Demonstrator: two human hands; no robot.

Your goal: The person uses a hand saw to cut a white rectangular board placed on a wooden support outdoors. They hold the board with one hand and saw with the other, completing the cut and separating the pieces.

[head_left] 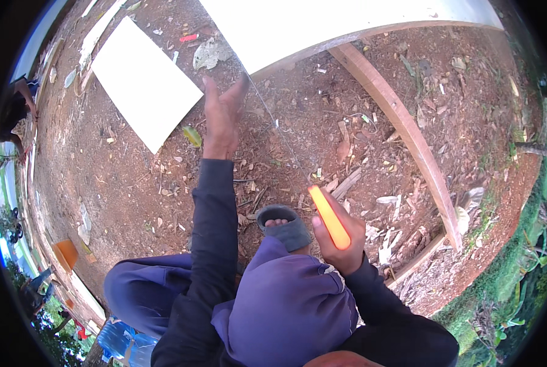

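Observation:
My right hand (342,235) is wrapped round the orange-yellow handle (329,219) of what looks like a handsaw. Its thin blade, seen nearly edge-on, runs up and left towards the near corner of a large white board (322,27). Just below that corner is my left hand (223,113), thumb and fingers apart and nothing held. Its fingertips are slightly blurred, so I cannot tell whether they touch the board or blade. On the ground to its left lies a smaller white rectangular panel (145,85).
A wooden beam (402,122) slants from under the board down to the right. My foot in a dark sandal (285,227) is between my arms. Leaves and wood scraps litter the brown soil. Another person (19,113) is at the far left, near long timber pieces.

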